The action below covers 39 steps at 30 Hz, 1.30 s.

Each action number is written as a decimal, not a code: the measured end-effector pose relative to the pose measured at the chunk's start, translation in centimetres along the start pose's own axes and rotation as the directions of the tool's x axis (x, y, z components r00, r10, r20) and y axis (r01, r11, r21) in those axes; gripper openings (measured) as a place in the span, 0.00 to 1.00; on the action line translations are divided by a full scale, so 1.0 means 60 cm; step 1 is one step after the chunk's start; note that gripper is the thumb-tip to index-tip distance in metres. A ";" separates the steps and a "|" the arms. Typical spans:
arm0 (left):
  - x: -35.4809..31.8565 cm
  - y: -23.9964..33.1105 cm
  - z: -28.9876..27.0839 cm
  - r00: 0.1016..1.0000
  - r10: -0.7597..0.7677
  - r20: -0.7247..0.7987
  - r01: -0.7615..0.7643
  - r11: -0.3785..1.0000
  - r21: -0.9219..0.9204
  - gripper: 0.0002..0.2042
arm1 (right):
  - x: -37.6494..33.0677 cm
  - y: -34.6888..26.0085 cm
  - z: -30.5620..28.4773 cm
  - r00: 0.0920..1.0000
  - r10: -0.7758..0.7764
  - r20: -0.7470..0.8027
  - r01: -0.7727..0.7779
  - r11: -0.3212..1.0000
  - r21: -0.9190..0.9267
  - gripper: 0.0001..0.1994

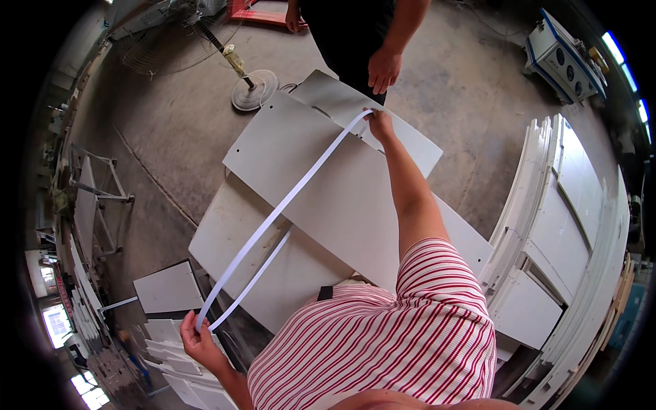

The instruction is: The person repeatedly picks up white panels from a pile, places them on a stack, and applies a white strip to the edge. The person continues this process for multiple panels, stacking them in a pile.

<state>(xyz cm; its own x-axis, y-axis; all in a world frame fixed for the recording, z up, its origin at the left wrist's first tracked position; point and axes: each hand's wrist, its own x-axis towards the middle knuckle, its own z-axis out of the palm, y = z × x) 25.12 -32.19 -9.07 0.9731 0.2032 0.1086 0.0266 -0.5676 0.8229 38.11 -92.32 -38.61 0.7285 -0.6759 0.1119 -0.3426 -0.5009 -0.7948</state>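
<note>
1. Striped shirt (383, 342), red and white, fills the lower middle of the view, right under the camera
2. Left hand (198, 339) sits low at the left, fingers curled shut on the near end of a white strip (273, 217); the grip is tight, and the strip looks doubled here, two runs leaving the fist
3. Right hand (380, 125) is stretched far forward, its grip pinched closed on the far end of the strip, at the far edge of the top panel (342, 184)
4. Between the two hands the strip runs as a long, taut-looking band, lifted above the panel and crossing it on a slant
5. Top panel is grey, flat, and lies askew over a second grey panel (225, 239) beneath it; a third sheet (328, 89) shows at the far end
6. Another person's hand (384, 68) hangs just beyond the right hand, apart from the strip
7. Fan (254, 90) stands on the concrete floor (171, 123) to the far left
8. White panels (567, 225) lean stacked at the right; smaller white boards (167, 287) lie near the left hand
</note>
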 end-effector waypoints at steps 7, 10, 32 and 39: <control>-0.009 -0.005 0.003 0.996 0.085 -0.019 -0.086 0.995 -0.043 0.17 | -0.035 0.071 0.091 0.984 0.078 0.160 -0.064 0.994 -0.091 0.12; 0.002 0.002 0.021 0.998 0.026 0.056 -0.016 0.984 -0.178 0.18 | -0.013 0.164 0.071 0.976 -0.177 0.124 0.174 0.984 0.030 0.23; -0.104 -0.487 0.025 0.613 -0.117 0.781 -0.282 0.891 0.355 0.29 | -0.675 0.033 -0.019 0.942 0.196 0.274 -0.016 0.839 -0.544 0.35; -0.152 -0.555 -0.041 0.778 -0.333 0.532 -0.150 0.725 0.673 0.32 | -0.704 -0.009 -0.016 0.933 0.179 0.312 -0.008 0.879 -0.477 0.36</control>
<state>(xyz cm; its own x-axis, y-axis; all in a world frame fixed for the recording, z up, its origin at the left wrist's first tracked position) 14.82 -13.19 -36.11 0.8702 -0.0772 -0.4867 0.0277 -0.9784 0.2048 6.97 -64.02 -42.36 0.8037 -0.5514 -0.2237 -0.5905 -0.6925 -0.4145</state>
